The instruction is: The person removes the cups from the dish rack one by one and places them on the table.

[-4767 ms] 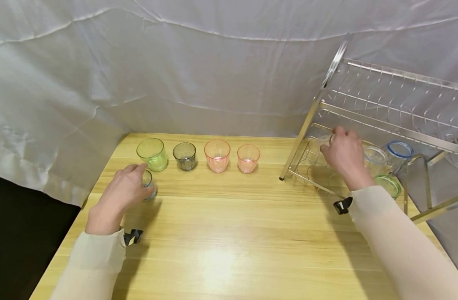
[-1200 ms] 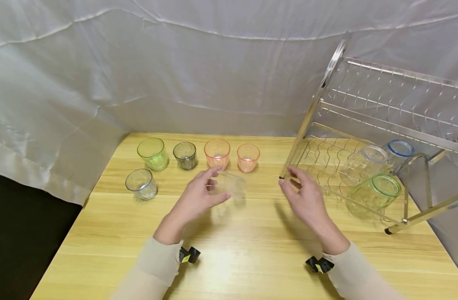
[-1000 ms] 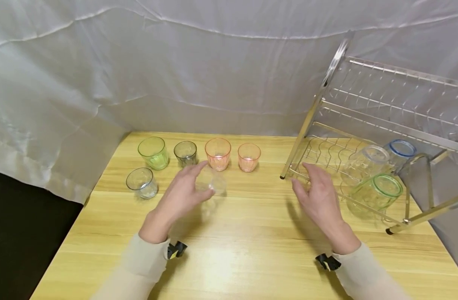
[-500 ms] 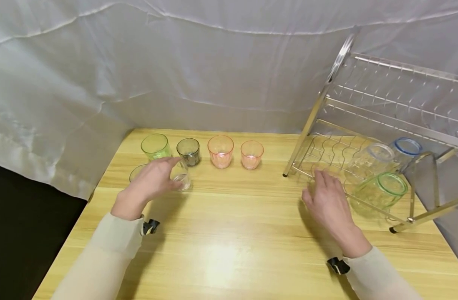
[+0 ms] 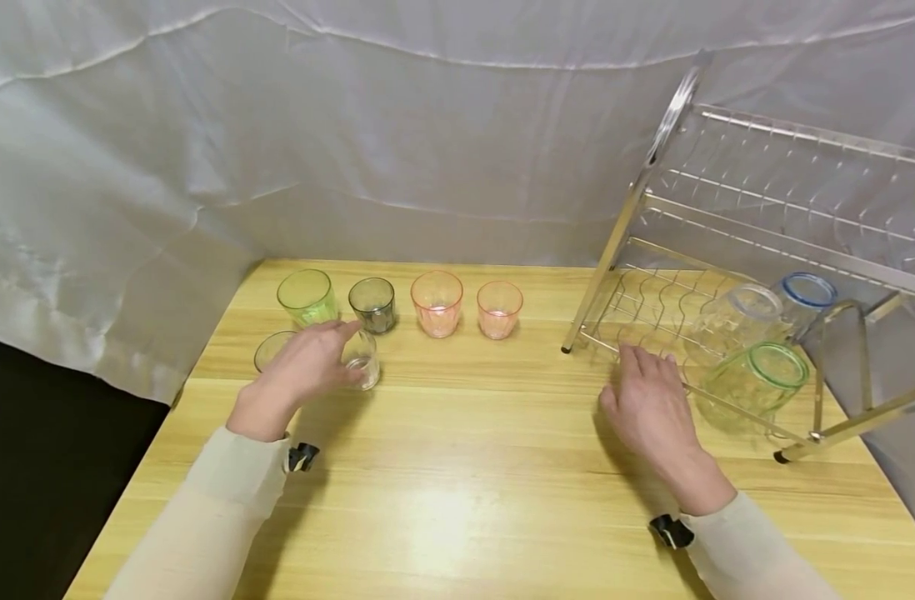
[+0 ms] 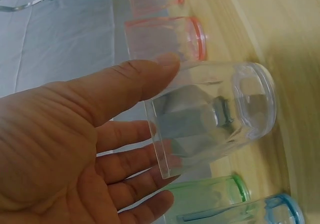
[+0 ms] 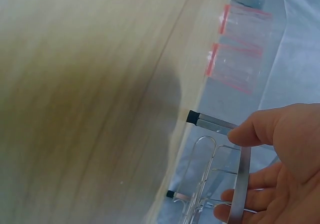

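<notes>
In the head view my left hand (image 5: 303,371) has its thumb and fingers about the rim of a clear drinking glass (image 5: 363,367), which stands upright on the table. The left wrist view shows the thumb on one side of this glass (image 6: 215,109) and the fingers on the other. Just behind my left hand is a blue-rimmed glass (image 5: 268,350), partly hidden. My right hand (image 5: 648,408) is at the front of the metal dish rack (image 5: 615,258). In the right wrist view its thumb lies before the rack's rail (image 7: 241,179) and its fingers behind it.
A green glass (image 5: 307,300), a dark grey glass (image 5: 373,307), a large pink glass (image 5: 437,304) and a smaller pink glass (image 5: 499,310) stand in a row. Inverted in the rack are a clear glass (image 5: 738,321), a green one (image 5: 757,383) and a blue-rimmed one (image 5: 806,296).
My left hand has carried the clear glass leftward and set it upright beside the blue-rimmed glass. My right hand, earlier inside the rack, came out toward the middle, then moved back to the rack's front rail.
</notes>
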